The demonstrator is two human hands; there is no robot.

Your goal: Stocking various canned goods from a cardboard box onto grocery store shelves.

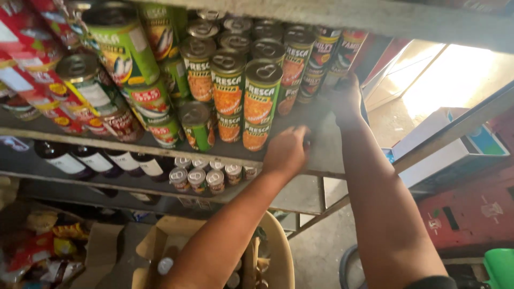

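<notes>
My left hand [286, 152] rests on the grey metal shelf [321, 155], fingers curled, just right of the stacked green cans with orange labels [257, 109]. A small dark shape shows at its fingertips; whether the hand grips it is unclear. My right hand [347, 99] reaches further back and is wrapped around a dark can [364, 109] at the right end of the can rows, beside dark-labelled cans [310, 75]. Most of that can is hidden by the hand.
Green fish cans [120, 51] and red packets [32, 64] fill the shelf's left. Dark bottles [96, 160] and small tins [198, 176] sit on the shelf below. Under it stand a beige basket [281, 257] and a cardboard box [160, 241]. White boxes [433, 144] lie at right.
</notes>
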